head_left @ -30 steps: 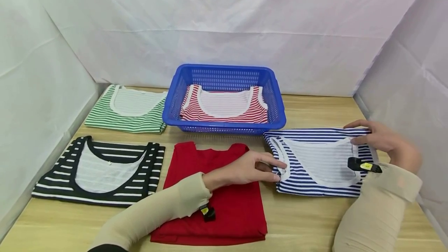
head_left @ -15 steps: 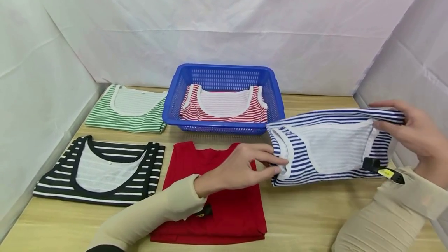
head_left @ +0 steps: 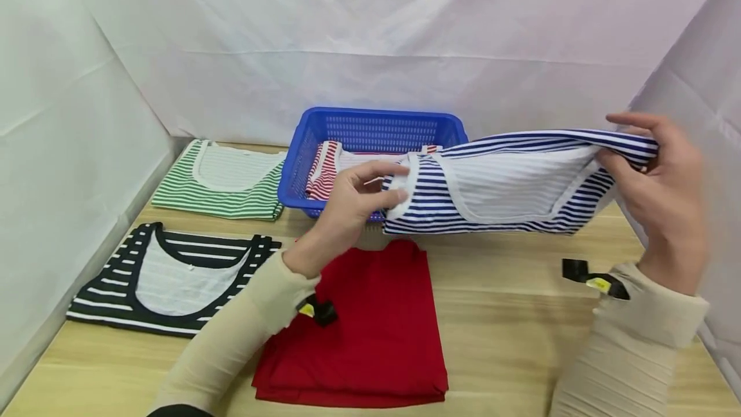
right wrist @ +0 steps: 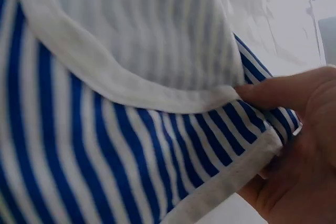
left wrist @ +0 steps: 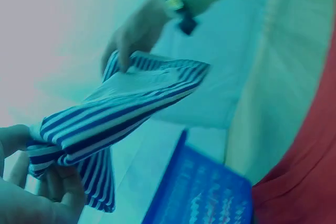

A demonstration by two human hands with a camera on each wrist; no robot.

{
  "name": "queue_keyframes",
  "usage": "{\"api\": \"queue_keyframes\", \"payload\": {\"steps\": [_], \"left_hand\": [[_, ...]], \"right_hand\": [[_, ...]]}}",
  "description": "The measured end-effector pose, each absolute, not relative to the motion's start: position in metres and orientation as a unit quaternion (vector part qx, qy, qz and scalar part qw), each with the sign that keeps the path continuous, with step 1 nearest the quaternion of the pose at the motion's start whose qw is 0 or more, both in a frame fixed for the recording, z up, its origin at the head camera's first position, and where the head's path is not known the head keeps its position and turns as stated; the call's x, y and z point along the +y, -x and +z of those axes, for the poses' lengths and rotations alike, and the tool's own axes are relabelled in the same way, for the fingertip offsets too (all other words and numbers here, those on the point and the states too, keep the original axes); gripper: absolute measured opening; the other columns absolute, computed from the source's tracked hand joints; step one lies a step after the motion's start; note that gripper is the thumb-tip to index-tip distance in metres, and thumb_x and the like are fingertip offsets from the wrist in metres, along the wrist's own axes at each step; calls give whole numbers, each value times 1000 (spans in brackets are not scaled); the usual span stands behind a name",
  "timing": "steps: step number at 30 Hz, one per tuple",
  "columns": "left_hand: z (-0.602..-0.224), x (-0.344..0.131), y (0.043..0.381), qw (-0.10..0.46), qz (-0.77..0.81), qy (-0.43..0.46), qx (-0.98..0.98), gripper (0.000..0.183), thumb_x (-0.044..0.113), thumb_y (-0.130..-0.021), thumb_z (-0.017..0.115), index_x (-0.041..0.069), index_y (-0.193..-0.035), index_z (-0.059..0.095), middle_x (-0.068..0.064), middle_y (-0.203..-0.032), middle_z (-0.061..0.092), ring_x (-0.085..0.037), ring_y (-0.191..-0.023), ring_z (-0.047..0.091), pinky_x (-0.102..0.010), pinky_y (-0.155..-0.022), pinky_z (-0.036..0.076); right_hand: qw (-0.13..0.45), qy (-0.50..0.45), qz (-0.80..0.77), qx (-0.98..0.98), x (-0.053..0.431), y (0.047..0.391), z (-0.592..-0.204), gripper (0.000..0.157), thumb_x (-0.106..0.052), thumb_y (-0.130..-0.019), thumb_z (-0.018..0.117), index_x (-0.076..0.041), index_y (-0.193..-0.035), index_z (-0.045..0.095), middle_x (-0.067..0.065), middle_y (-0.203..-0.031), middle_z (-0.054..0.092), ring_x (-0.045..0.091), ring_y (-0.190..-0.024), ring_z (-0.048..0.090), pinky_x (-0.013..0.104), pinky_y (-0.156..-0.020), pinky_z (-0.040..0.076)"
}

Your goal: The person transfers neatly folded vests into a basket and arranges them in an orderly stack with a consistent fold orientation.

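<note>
A folded blue-and-white striped tank top (head_left: 431,193) hangs in the air between both hands, tilted, its white-lined neckline facing up. My left hand (head_left: 353,211) pinches its left edge at the white-trimmed armhole, over the front of the basket. At the opposite end my right hand (head_left: 666,179) grips the upper right corner, thumb on top, as the right wrist view also shows. Behind the top's left end stands a blue plastic basket (head_left: 295,169) holding a folded red-and-white striped tank top (head_left: 324,176), which the raised garment and left hand partly cover.
A folded red garment (head_left: 370,340) lies on the wooden table (head_left: 509,340) beneath the left forearm. To the left are a black-and-white striped tank top (head_left: 110,298) and, behind it, a green-and-white one (head_left: 173,188). White cloth walls (head_left: 376,18) enclose the table.
Both hands have lifted the blue-striped tank top off the table and carried it up and leftward, its left end now at the basket's front. The view has shifted slightly.
</note>
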State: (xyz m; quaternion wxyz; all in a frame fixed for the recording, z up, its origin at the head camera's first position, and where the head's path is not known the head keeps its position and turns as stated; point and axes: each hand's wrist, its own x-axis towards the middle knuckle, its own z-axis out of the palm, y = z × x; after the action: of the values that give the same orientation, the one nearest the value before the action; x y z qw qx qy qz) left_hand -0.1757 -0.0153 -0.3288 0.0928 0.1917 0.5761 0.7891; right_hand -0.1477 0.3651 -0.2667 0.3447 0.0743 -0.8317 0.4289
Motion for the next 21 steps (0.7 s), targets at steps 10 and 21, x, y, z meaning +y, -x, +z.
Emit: {"api": "queue_keyframes", "payload": {"steps": [10, 21], "left_hand": [[-332, -65, 223, 163, 810, -160, 541, 65, -7, -86, 60, 19, -145, 62, 8, -161, 43, -14, -134, 42, -31, -94, 42], [-339, -108, 252, -9, 674, -178, 717, 69, -5, -83, 54, 13, -149, 56, 0, -171, 26, -15, -151, 31, -22, -71, 46]], "right_hand": [[358, -42, 470, -805, 291, 201, -282, 63, 4, -91, 64, -24, -145, 49, -8, -82, 54, 6, -62, 45, 17, -52, 36], [255, -36, 592, -764, 248, 257, -318, 15, 1, -91, 72, -1, -91, 57, -4, -95, 57, 13, -90, 54, 23, -81, 44]]}}
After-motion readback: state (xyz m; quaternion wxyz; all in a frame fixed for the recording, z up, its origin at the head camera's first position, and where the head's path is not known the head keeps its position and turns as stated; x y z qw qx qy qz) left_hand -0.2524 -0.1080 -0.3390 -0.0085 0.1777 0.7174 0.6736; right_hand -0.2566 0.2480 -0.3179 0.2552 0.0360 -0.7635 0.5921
